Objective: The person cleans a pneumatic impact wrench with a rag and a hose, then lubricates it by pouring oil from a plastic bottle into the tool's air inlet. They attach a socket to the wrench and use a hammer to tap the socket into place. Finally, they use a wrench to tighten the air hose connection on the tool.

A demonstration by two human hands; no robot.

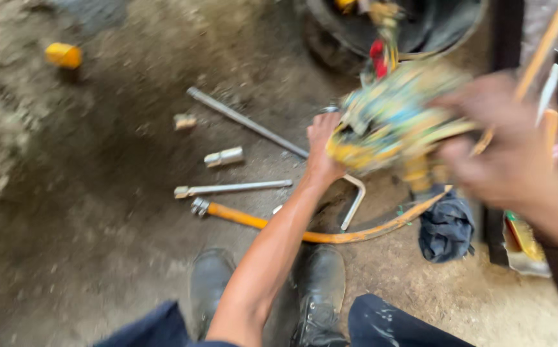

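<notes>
I hold a worn yellow power tool (391, 125), its paint chipped to blue and grey, above the dirt floor. My left hand (322, 144) grips its left end. My right hand (507, 154) is blurred and closed on its right side. An orange hose (330, 236) runs from under the tool across the ground to a metal fitting (200, 206). My two black boots (320, 289) stand below.
A long steel bar (247, 121), a socket (223, 157), an extension bar (230, 188) and a small metal piece (184, 121) lie on the dirt. A yellow cap (63, 55) is far left. A dark tyre (420, 26) sits above, a dark rag (446, 228) lower right.
</notes>
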